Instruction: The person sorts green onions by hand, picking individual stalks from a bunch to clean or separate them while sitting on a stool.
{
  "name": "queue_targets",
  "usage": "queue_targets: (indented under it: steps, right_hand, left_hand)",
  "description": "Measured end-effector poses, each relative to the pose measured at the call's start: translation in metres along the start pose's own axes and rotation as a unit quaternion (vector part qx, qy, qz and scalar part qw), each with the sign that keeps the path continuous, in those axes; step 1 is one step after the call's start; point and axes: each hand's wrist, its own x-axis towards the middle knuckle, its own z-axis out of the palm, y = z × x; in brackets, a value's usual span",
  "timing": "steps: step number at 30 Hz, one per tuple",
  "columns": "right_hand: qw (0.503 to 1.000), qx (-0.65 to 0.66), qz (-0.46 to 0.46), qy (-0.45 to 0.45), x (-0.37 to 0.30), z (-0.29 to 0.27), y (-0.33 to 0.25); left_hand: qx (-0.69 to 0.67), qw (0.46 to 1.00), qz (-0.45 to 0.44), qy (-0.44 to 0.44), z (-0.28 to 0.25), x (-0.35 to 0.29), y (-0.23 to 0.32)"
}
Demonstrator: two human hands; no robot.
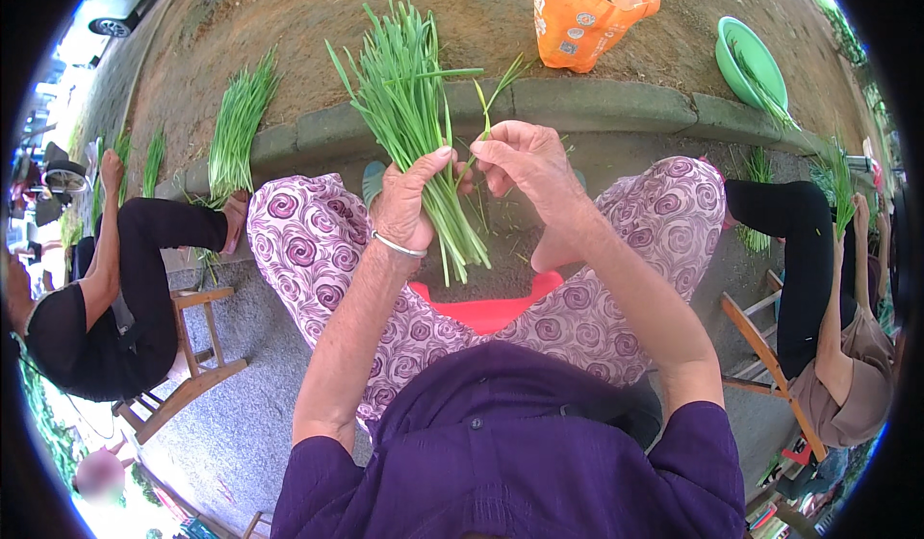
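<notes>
My left hand [406, 197] is wrapped round a thick bunch of green garlic chives [399, 82], its thumb across the stems. The leafy tops point away from me, and the paler stem ends hang toward my lap. Close beside the bunch, my right hand [534, 166] pinches a thin yellowish-green chive blade [484, 111] between thumb and fingertips. Both hands are held above the ground between my knees. A few loose bits of leaf lie on the ground below.
A stone curb [597, 106] runs across ahead of me. Beyond it stand an orange bag [592, 19] and a green basin [746, 63] holding some greens. Another chive bunch [241, 120] rests at the left. People sit on both sides, near wooden chairs [197, 380]. Something red [491, 313] shows between my legs.
</notes>
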Motion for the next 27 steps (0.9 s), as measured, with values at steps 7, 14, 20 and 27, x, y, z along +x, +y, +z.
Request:
queue_targets:
  steps: [7,14,20,27]
  right_hand:
    - [1.0,0.012,0.001,-0.006,0.0011,-0.0024,0.0025]
    - [1.0,-0.005,0.009,-0.007,0.0014,-0.0056,0.0022]
    - [1.0,0.004,0.018,-0.011,0.0015,-0.0047,0.0029]
    - [0.998,0.043,0.031,-0.019,0.0008,-0.003,0.001]
  left_hand:
    - [0.024,1.0,-0.002,0.006,0.0057,-0.0033,0.0027]
    - [0.035,0.999,-0.004,0.014,0.0017,-0.0016,-0.0011]
    - [0.044,0.999,-0.012,0.008,0.0023,-0.002,-0.003]
    - [0.052,0.998,-0.023,-0.033,0.0068,-0.004,-0.0042]
